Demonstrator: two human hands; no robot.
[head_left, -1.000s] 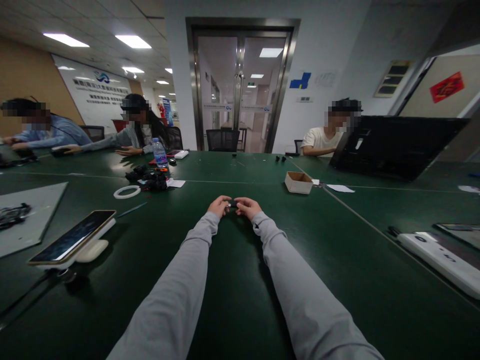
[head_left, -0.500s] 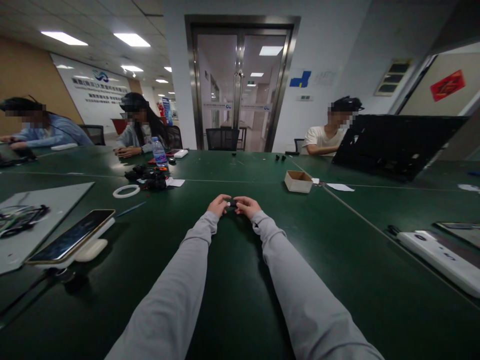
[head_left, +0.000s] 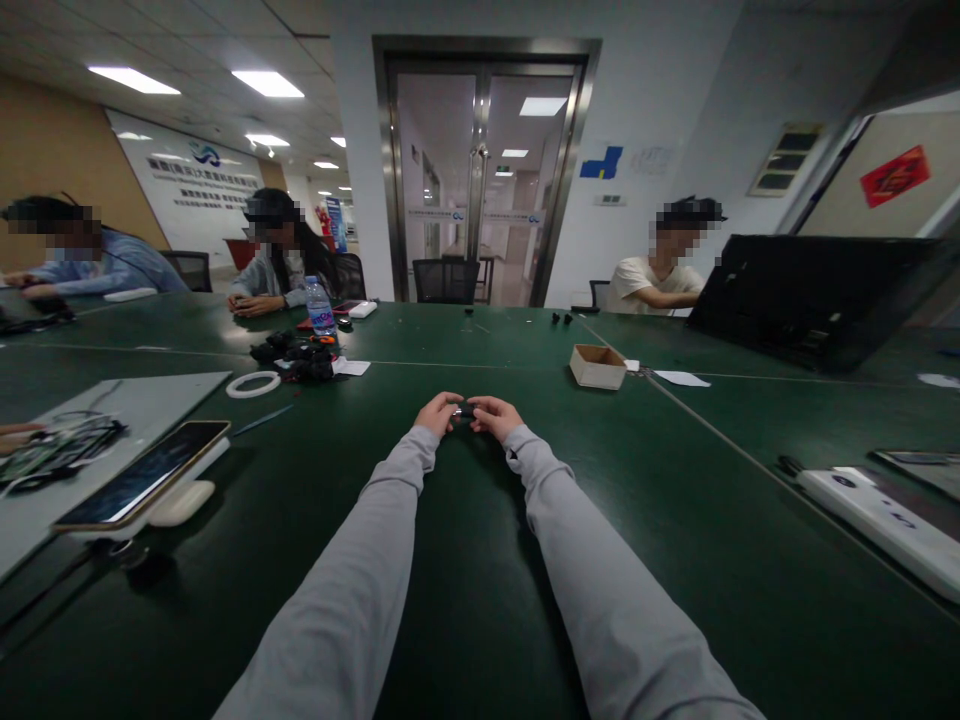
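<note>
My left hand (head_left: 438, 414) and my right hand (head_left: 495, 416) meet just above the green table (head_left: 480, 540), in the middle of the view. Between their fingertips is a small black piece with a silvery end (head_left: 466, 410). The left fingers pinch its silvery side and the right fingers close on its black side. It is too small to tell its exact kind, and the fingers partly cover it. Both forearms stretch forward in grey sleeves.
A small open box (head_left: 598, 370) stands right of my hands. On the left are a phone (head_left: 150, 475) on a stand, a white ring (head_left: 253, 385), a water bottle (head_left: 320, 308) and a grey panel (head_left: 176, 395) with cables. A large black screen (head_left: 810, 300) leans at right. Several co-workers sit around.
The grey panel with cables has slid right, and another person's hand now shows at the left edge. The black screen has shifted right. My hands stay almost still, holding the same piece.
</note>
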